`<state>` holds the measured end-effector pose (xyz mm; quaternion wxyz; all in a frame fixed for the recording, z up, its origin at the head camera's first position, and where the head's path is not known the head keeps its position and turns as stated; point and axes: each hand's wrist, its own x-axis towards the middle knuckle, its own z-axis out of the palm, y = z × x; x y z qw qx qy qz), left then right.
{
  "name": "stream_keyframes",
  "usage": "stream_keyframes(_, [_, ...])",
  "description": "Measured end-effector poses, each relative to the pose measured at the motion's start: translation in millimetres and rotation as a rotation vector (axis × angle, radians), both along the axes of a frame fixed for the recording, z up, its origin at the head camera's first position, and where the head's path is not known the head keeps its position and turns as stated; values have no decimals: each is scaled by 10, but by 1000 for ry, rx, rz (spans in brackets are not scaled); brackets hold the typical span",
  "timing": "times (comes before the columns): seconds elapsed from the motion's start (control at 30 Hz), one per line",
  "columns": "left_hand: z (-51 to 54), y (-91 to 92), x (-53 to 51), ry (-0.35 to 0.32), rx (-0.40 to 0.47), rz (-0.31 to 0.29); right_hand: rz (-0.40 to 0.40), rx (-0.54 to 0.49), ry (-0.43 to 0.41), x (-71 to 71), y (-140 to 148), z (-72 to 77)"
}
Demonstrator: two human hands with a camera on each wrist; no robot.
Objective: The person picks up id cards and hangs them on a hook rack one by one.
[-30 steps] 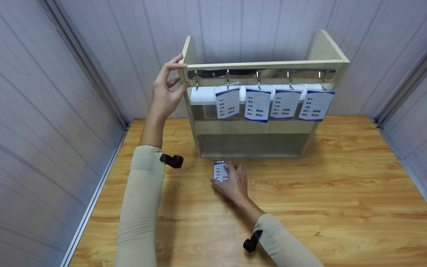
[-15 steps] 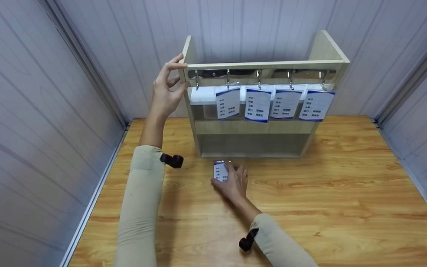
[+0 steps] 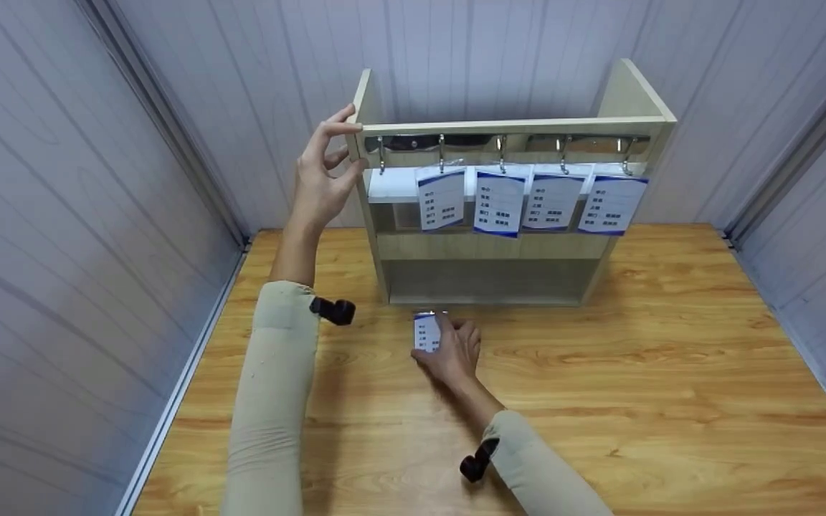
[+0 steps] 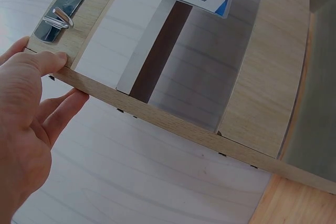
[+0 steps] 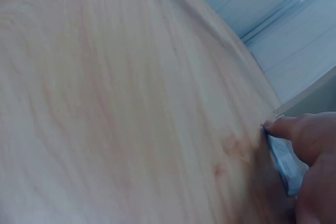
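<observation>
My left hand (image 3: 323, 175) grips the upper left corner of a pale wooden shelf unit (image 3: 488, 247). In the left wrist view its thumb lies on the front of the board, with fingers behind the side panel. Down on the table, my right hand (image 3: 456, 355) holds a white-and-blue ID badge (image 3: 425, 333) between thumb and fingers, just in front of the shelf. The right wrist view shows that badge (image 5: 285, 162) edge-on, partly covered by the hand. A metal hook rail (image 3: 413, 143) crosses the shelf's top front; its leftmost hook (image 3: 381, 154) is bare.
Similar badges hang from the other hooks, including one (image 3: 442, 202) on the second hook and another (image 3: 614, 208) at the far right. The shelf stands on a wood-grain table (image 3: 671, 373), with pale panel walls (image 3: 499, 50) behind and at both sides.
The right hand and forearm have shifted very slightly, the wrist camera moving left and up a little. The left hand stays at the shelf corner, and the hanging badges look unchanged.
</observation>
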<state>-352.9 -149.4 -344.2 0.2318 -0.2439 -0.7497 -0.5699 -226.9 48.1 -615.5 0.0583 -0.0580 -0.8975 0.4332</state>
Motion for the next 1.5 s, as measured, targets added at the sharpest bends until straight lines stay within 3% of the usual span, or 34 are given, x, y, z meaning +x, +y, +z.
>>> stream_keyframes(0.2, [-1, 3, 2, 7, 4, 6, 67, 43, -84, -13, 61, 110])
stream_keyframes(0.47, [-3, 6, 4, 8, -5, 10, 155, 52, -142, -81, 137, 76])
stream_keyframes(0.73, [2, 9, 1, 2, 4, -1, 248, 88, -194, -100, 198, 152])
stream_keyframes(1.0, [-7, 7, -28, -4, 21, -10, 311, 180, -157, -44, 186, 315])
stream_keyframes(1.33, [13, 3, -7, 2, 14, -7, 340, 44, -117, -13, 204, 254])
stream_keyframes(1.5, [7, 6, -16, 2, 22, -9, 334, 37, -87, -25, 233, 213])
